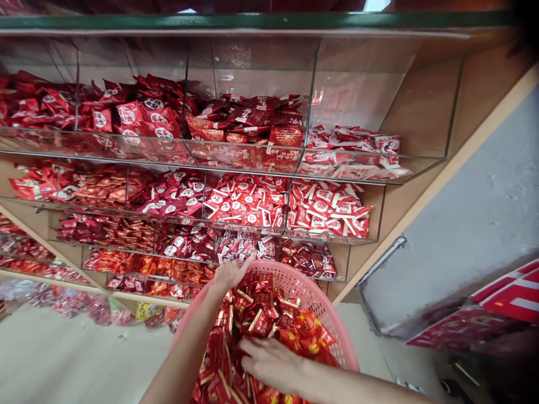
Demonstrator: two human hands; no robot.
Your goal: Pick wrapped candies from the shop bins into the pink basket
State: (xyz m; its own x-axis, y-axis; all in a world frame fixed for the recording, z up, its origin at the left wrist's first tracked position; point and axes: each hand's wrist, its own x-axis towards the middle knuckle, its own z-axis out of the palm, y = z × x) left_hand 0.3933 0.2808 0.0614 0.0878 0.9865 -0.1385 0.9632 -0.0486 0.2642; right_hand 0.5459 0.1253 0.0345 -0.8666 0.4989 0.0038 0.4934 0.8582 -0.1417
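A pink plastic basket full of red and gold wrapped sweets is held up in front of glass shelf bins. My left hand grips the basket's far rim, fingers curled over the edge. My right hand lies on the sweets inside the basket, fingers spread and pushing into the pile. Whether it has a sweet in its fingers is not visible.
Tiered glass bins hold several sorts of red packets, with white-and-red ones at the right. A wooden frame runs diagonally on the right beside a grey wall. Red boxes sit at the far right.
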